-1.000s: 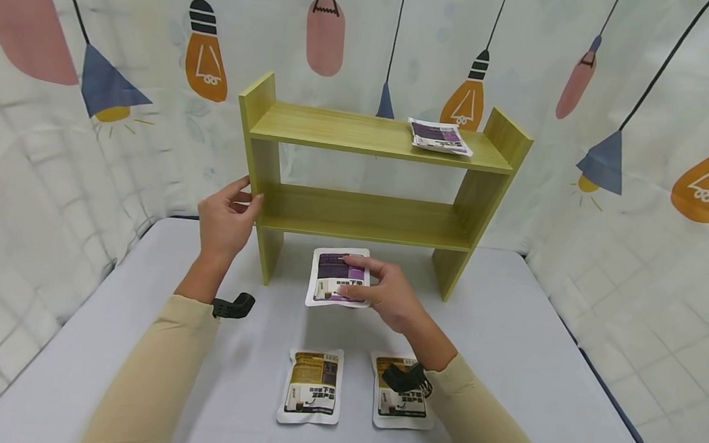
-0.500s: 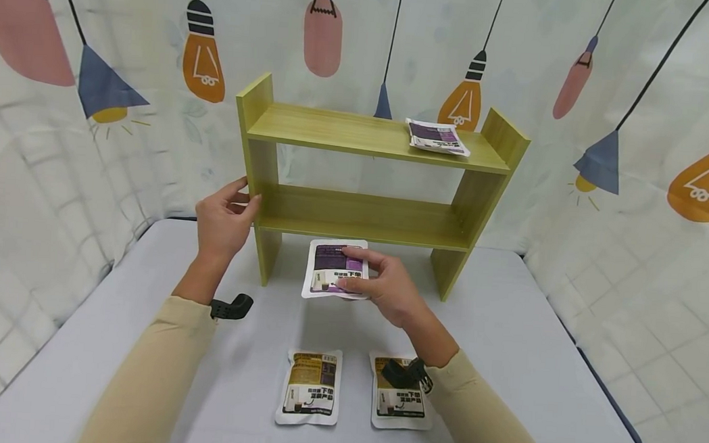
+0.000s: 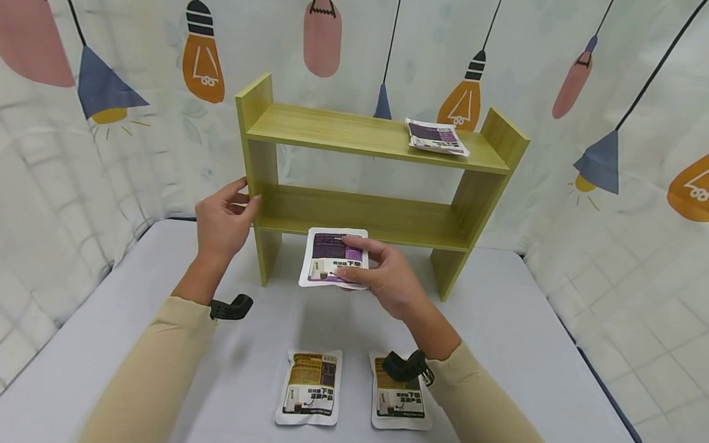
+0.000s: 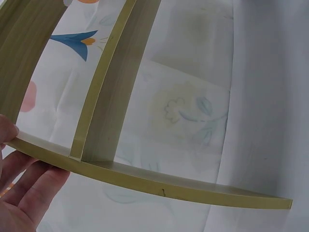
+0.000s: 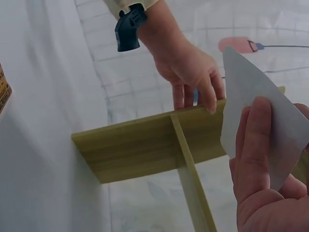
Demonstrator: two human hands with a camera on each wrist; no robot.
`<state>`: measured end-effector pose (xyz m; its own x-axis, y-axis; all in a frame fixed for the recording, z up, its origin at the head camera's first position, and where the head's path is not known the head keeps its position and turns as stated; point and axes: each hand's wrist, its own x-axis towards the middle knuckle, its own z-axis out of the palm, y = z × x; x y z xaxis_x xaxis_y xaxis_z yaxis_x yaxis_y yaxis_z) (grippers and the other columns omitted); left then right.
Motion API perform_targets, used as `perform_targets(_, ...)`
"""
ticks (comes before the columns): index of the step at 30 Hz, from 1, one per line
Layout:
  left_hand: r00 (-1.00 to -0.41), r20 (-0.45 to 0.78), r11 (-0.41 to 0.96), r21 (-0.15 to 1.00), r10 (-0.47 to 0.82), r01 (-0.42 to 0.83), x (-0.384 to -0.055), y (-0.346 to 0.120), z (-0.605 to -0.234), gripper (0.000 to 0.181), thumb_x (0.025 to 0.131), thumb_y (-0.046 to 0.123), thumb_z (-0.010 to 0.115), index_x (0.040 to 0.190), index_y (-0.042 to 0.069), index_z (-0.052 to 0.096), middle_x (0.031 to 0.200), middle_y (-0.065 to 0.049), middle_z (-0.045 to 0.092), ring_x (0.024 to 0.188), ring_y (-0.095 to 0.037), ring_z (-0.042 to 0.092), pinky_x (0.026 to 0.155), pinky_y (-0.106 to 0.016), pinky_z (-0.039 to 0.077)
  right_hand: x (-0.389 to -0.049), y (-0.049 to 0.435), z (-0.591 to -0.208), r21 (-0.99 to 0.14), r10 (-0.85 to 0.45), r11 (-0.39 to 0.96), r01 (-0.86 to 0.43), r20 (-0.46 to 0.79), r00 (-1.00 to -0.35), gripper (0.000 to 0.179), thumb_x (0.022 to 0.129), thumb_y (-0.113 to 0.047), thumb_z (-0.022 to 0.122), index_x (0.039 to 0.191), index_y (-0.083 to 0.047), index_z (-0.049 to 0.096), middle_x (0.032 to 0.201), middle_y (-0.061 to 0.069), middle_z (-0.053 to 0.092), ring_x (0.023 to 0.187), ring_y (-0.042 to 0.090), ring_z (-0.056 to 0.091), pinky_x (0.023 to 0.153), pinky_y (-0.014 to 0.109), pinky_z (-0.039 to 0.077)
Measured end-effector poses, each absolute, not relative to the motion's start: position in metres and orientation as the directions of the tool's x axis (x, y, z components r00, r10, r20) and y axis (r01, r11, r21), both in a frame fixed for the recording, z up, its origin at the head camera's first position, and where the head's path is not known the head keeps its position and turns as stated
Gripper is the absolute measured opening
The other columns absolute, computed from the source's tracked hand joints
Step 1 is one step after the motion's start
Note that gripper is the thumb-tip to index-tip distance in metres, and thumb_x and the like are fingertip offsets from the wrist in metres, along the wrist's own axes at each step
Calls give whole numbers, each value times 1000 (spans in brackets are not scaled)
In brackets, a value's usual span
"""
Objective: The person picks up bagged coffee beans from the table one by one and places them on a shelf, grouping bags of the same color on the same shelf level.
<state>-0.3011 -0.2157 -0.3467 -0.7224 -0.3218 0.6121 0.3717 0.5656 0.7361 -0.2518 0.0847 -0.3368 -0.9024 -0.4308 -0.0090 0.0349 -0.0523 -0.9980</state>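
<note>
My right hand (image 3: 387,278) pinches a white pouch with a purple label (image 3: 328,254) by its right edge, thumb on the label side. In the head view the pouch overlaps the lower board's front edge. The right wrist view shows its plain white back (image 5: 246,82) with fingers spread behind it. With my left hand (image 3: 223,220) I grip the left side panel of a yellow-green two-tier wooden shelf (image 3: 361,215). The thumb lies on one side of that panel and the fingers on the other (image 4: 41,188).
Purple-labelled pouches (image 3: 437,138) lie stacked on the right of the top board. Two brown-labelled pouches, one at left (image 3: 310,388) and one at right (image 3: 398,400), lie on the white table (image 3: 246,391) in front. A lamp-patterned curtain (image 3: 355,18) hangs behind.
My right hand has raised the purple-labelled pouch and brought it slightly left, toward the shelf's lower board. The left hand keeps its grip on the side panel.
</note>
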Motion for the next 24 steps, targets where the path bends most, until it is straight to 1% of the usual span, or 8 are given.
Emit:
perform_targets(6, -723, 613, 568, 734, -319, 372, -301, -216, -346, 41, 98, 23, 68, 138, 17, 66, 107, -19, 78, 82, -36, 75, 66, -3, 46, -254, 83, -333, -996, -431, -86, 31, 9, -902, 61, 87, 10, 72, 144, -8, 59, 141, 17, 52, 106, 23, 68, 82, 28, 61)
perform_targets(12, -726, 608, 564, 739, -321, 369, -300, -216, -346, 41, 98, 23, 68, 139, 17, 66, 107, -19, 78, 82, -36, 75, 66, -3, 47, -255, 81, -329, -993, -435, -118, 24, 30, -900, 61, 87, 12, 71, 144, -5, 59, 140, 17, 53, 104, 22, 69, 81, 28, 61)
perform_targets(18, -718, 618, 569, 731, -319, 376, -301, -215, -346, 41, 97, 20, 69, 137, 15, 67, 104, -19, 78, 80, -36, 74, 64, -4, 47, -254, 81, -323, -993, -441, -120, 16, 39, -897, 61, 87, 13, 70, 145, -5, 58, 139, 16, 52, 103, 22, 68, 81, 28, 61)
perform_targets(24, -709, 631, 576, 720, -315, 386, -302, -216, -346, 41, 96, 18, 70, 136, 15, 68, 100, -19, 79, 78, -36, 75, 64, -4, 46, -252, 79, -316, -990, -452, -138, 10, 54, -890, 62, 87, 15, 69, 145, -4, 57, 135, 14, 54, 101, 21, 69, 81, 27, 61)
